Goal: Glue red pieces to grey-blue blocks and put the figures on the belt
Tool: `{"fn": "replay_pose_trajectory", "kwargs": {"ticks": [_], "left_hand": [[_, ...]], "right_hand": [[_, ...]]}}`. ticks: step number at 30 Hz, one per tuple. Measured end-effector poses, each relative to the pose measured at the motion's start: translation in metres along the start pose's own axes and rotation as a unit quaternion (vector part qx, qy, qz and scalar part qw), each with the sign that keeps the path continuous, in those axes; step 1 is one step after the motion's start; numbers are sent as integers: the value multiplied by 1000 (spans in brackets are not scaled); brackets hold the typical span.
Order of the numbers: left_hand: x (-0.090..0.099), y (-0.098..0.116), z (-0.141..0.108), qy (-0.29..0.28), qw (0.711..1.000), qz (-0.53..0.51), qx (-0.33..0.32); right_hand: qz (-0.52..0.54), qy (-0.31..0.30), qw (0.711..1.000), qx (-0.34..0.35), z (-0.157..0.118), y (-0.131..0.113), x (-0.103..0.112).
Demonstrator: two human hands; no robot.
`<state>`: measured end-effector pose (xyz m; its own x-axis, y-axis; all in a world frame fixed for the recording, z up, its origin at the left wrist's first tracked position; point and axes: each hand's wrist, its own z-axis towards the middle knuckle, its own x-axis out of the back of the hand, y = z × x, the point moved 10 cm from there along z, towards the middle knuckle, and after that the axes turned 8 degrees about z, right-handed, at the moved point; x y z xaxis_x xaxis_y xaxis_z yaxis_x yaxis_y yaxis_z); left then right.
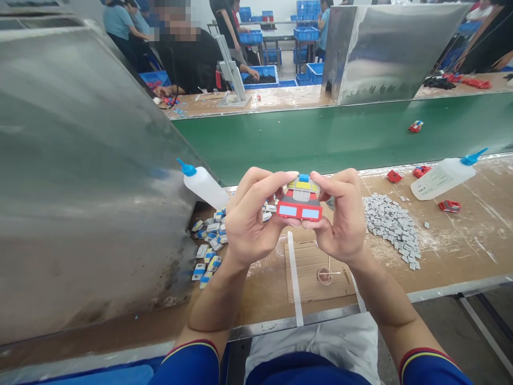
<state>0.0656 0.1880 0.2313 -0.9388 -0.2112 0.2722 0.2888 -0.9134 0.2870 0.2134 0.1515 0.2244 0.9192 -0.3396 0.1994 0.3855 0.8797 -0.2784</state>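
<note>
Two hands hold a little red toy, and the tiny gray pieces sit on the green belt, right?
No: the head view shows the tiny gray pieces on the tan workbench, not the green belt. The left hand and right hand do hold the little red toy.

Red moulded toy piece [300, 204], blue window panels, yellow-grey top, small blue tab. Upright at frame centre, pinched between left hand [249, 216] and right hand [340, 219] fingertips.
</note>
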Motion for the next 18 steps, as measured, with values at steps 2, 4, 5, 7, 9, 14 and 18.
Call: {"fn": "replay_pose_trajectory", "kwargs": {"ticks": [2,4,5,7,9,14,18], "left_hand": [[0,-2,-1,0,1000,2,9],[-1,-5,-2,-1,1000,7,23],[-1,-6,-3,-1,999,11,31],[-3,-10,-4,3,999,5,47],[-6,-15,-5,11,997,-33,70],[-33,-44,-19,5,930,-273,245],[-75,-48,-47,-52,796,-434,418]], "right_hand": [[3,1,1000,0,0,1,0],[5,4,1000,-5,-1,2,-1],[6,6,1000,-8,-1,3,-1],[3,10,1000,-21,-2,4,-2],[-1,19,999,-40,-3,7,-3],[14,43,997,-69,-7,13,-3],[-43,14,996,-82,-8,19,-10]]}}
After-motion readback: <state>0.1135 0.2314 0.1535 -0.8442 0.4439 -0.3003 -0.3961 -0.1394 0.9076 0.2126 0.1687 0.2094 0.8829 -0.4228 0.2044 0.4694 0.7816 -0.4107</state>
